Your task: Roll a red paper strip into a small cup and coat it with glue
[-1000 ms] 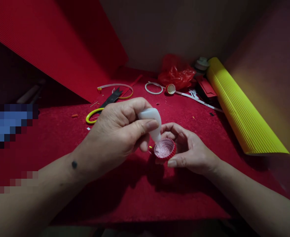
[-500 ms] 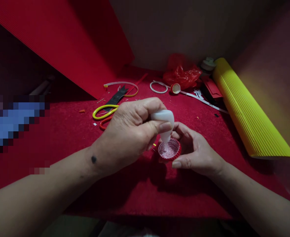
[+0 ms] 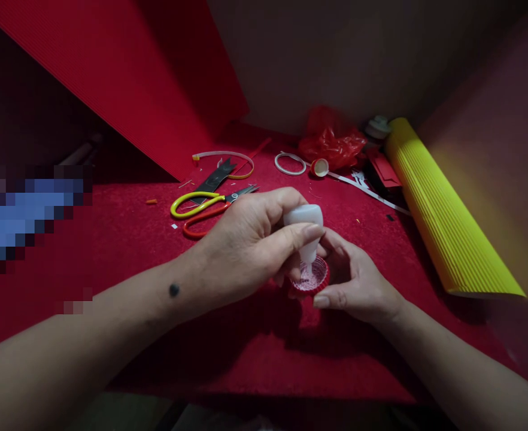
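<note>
My left hand (image 3: 250,248) grips a small white squeeze bottle (image 3: 306,230), tipped nozzle down into a little round red corrugated cup (image 3: 311,278) on the red felt table (image 3: 246,347). White glue streaks cover the inside of the cup. My right hand (image 3: 358,281) curls around the cup's right side, with thumb and fingers steadying its rim.
Yellow and orange scissors (image 3: 205,206) lie behind my left hand. Farther back are a white ring (image 3: 290,163), a small cap (image 3: 320,167), paper strips and a red plastic bag (image 3: 331,140). A yellow corrugated roll (image 3: 439,206) lies at the right, and a red corrugated sheet (image 3: 120,78) leans at the left.
The view shifted so the scissors now show fully. My left hand has tipped the bottle more upright over the cup while the right hand keeps holding the cup.
</note>
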`<state>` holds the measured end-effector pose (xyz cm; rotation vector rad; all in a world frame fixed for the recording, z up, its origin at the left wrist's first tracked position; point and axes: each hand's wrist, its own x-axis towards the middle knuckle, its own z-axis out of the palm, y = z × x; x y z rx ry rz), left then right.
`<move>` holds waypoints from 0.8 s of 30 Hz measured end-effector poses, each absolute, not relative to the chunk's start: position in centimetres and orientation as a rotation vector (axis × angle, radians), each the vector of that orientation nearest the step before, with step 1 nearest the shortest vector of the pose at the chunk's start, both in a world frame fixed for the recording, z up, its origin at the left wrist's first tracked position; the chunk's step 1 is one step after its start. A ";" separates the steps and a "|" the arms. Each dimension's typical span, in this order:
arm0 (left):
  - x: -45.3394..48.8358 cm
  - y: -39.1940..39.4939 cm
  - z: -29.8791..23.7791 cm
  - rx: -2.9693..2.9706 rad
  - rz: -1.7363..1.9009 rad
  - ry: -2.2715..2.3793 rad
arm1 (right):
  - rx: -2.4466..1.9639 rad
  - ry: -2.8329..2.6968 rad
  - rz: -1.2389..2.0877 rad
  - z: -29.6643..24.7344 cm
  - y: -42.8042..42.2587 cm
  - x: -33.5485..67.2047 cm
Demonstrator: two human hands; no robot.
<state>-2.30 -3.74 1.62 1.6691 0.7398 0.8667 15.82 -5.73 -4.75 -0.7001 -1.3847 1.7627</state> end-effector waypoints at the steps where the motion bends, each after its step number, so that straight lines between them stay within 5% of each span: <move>1: -2.4 -3.7 1.7 1.674 0.856 0.732 | -0.714 -1.381 1.756 -4.7 -5.7 15.9; 24: -2.3 -4.2 1.1 1.653 1.018 0.828 | -0.734 -1.322 1.750 -4.8 -5.8 16.0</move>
